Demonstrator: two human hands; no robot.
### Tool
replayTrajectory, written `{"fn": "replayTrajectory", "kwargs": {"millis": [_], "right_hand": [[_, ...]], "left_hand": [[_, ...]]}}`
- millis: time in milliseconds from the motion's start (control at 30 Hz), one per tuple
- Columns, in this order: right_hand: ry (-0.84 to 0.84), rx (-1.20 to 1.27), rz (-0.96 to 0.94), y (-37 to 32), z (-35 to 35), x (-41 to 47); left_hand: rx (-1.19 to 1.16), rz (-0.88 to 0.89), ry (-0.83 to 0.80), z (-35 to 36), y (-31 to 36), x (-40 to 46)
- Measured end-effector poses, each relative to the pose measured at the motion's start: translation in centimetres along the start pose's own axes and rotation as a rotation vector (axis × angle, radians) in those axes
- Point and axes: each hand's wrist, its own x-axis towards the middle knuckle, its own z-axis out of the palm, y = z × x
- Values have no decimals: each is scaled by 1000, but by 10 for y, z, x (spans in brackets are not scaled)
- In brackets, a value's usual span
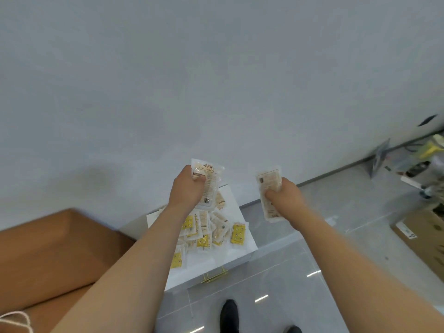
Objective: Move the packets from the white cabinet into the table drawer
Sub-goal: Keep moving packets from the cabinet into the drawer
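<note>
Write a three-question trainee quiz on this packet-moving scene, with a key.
1. True or false: the left hand holds a pale printed plastic packet.
2. What does the right hand grip?
3. The loose pile of yellow and pale packets lies: A) on the grey tiled floor, B) in the open white cabinet drawer, C) on the brown wooden table.

Key: 1 true; 2 another pale packet; 3 B.

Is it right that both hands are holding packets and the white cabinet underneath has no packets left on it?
Not quite. In the head view the left hand and right hand each hold a packet, but the white cabinet is not bare: a pile of yellow and pale packets lies on it.
</note>
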Motion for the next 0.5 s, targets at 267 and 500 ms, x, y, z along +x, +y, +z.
{"fn": "replayTrajectory", "kwargs": {"millis": [267, 500], "right_hand": [[125, 127, 60, 82, -112, -44], [205, 236, 126, 170, -201, -90]], "left_hand": [[-13, 100, -79, 86, 87, -61], [4, 196, -158, 177, 151, -127]]}}
